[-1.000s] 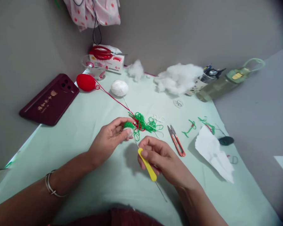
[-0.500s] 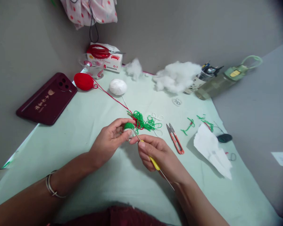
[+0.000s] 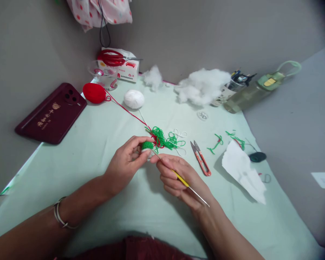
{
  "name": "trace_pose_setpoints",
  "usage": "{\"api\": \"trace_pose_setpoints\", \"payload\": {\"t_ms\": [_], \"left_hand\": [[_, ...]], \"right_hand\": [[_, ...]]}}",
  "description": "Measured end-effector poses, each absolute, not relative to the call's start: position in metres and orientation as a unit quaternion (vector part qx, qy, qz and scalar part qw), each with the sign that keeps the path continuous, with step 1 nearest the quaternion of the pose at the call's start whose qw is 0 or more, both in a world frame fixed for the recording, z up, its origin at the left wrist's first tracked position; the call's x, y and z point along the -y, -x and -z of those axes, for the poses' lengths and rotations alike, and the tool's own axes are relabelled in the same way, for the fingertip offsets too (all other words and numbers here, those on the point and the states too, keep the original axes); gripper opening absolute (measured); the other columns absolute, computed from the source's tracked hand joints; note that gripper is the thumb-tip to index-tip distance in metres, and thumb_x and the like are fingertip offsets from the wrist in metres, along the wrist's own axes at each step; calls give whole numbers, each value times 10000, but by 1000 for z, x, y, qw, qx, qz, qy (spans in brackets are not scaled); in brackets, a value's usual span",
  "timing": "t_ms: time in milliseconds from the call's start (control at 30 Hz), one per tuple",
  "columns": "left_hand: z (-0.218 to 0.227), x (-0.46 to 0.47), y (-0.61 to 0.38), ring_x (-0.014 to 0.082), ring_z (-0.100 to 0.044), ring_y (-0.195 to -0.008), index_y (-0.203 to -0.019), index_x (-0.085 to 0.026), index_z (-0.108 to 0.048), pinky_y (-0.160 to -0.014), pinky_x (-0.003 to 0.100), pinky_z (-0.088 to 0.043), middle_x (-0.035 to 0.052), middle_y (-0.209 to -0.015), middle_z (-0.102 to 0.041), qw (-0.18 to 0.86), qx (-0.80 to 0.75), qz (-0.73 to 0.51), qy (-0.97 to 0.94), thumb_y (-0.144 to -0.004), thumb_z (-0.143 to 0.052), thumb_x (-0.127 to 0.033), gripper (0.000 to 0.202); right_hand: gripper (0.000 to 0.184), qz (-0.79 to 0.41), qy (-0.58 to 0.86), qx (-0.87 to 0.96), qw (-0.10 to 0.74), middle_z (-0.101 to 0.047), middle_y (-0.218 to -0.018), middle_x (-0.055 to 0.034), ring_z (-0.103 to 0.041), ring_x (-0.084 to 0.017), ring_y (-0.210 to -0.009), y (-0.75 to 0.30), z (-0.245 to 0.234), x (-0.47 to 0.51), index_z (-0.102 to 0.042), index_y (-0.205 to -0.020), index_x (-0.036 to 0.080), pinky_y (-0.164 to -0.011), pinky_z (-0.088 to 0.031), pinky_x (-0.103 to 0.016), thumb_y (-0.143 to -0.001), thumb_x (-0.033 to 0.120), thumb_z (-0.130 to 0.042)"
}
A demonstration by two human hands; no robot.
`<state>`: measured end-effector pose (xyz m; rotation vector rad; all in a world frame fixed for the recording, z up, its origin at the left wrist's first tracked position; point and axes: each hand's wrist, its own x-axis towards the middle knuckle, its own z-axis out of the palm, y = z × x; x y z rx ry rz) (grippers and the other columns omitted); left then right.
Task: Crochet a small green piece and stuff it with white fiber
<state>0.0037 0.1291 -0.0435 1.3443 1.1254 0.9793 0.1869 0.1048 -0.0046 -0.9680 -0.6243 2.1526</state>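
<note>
- Bangle (image 3: 60, 216) on the left wrist, nearest the camera, over the pale green cloth (image 3: 103, 202)
- Right hand (image 3: 178, 177) curled round a crochet hook (image 3: 182, 179) with a yellow handle, fingers pressed together on it; metal tail sticks out toward the wrist, tip points at the left hand
- Left hand (image 3: 127, 162) just beside it, thumb and fingertips pinching a small green crochet piece (image 3: 147, 145), held a little above the cloth near the middle
- Loose green yarn (image 3: 166, 141) tangled just behind the piece, with red and white strands mixed in
- Thread snips (image 3: 200, 159) with orange handles lie to the right; crumpled white paper (image 3: 242, 171) further right
- Red thread runs back to a red yarn ball (image 3: 94, 92); white yarn ball (image 3: 134, 99) near it
- Dark red phone (image 3: 51, 113) at the far left
- White stuffing (image 3: 203, 86) and a bottle (image 3: 249, 95) along the wall
</note>
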Motion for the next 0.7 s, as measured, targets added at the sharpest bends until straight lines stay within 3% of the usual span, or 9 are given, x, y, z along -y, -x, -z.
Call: {"api": "trace_pose_setpoints", "payload": {"t_ms": [167, 367, 533, 700], "left_hand": [[40, -130, -4, 154, -592, -747, -1149, -186, -651, -719, 271, -466, -18, -771, -638, 569, -483, -370, -553, -950, -622, -373, 275], [31, -131, -6, 136, -549, -634, -1044, -186, -636, -657, 259, -466, -48, -649, -598, 593, -449, -373, -555, -951, -553, -326, 187], [32, -127, -7, 138, -526, -566, -1032, -196, -641, -583, 256, -442, -60, -598, -543, 563, -457, -376, -577, -950, -518, -327, 197], [37, -122, -7, 138, -460, -539, -1083, -214, -645, -572, 258, -416, -74, -585, -480, 509, -454, -385, -622, -1013, -435, -333, 251]], "right_hand": [[218, -766, 423, 320, 364, -402, -532, 117, -219, -22, -392, -180, 3, -98, -689, -975, 153, -396, -181, -186, -953, 368, -658], [255, -600, 513, 526, 317, -406, -598, 83, -328, -84, -520, -171, 0, -82, -617, -1010, 195, -502, -260, -238, -1023, 437, -538], [160, -490, 521, 642, 278, -370, -650, 73, -303, -104, -561, -166, -3, -74, -590, -1039, 205, -574, -260, -283, -1036, 324, -484], [192, -555, 492, 600, 301, -380, -636, 77, -326, -91, -556, -168, -1, -76, -617, -1045, 198, -556, -271, -262, -1035, 366, -524]]}}
